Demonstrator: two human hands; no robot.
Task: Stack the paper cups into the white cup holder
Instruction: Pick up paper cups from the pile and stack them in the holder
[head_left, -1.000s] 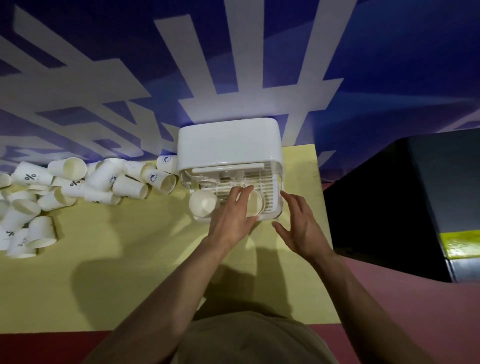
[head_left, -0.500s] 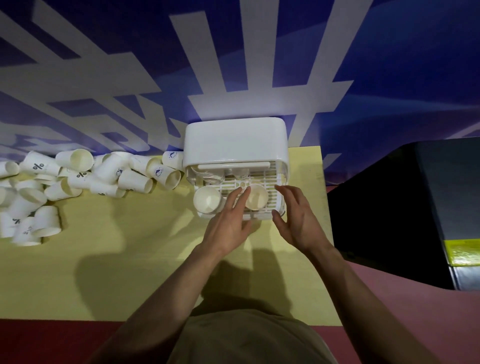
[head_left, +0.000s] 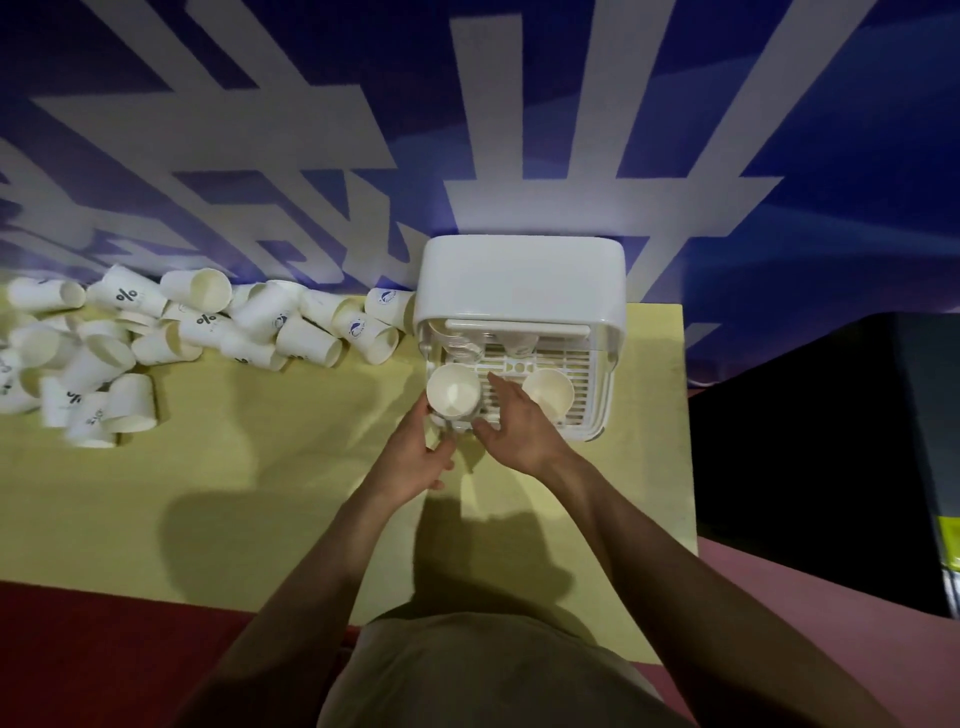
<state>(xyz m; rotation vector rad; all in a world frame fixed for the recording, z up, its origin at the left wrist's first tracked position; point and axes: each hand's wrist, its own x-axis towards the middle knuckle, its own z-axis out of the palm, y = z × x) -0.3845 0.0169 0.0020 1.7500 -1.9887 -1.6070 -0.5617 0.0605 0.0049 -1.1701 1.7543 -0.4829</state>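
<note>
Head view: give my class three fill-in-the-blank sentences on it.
1. Inside the white cup holder stand ____ open cups.
2. The loose paper cups lie to the holder's ____.
3. The left hand and right hand flank the ____ cup in the holder.

Missing words: two; left; left

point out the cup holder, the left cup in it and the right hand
cup holder (head_left: 519, 275), head view, on its white lid
left cup (head_left: 453, 389), head view, inside its open mouth
right hand (head_left: 519, 428), head view, back of the hand
</note>
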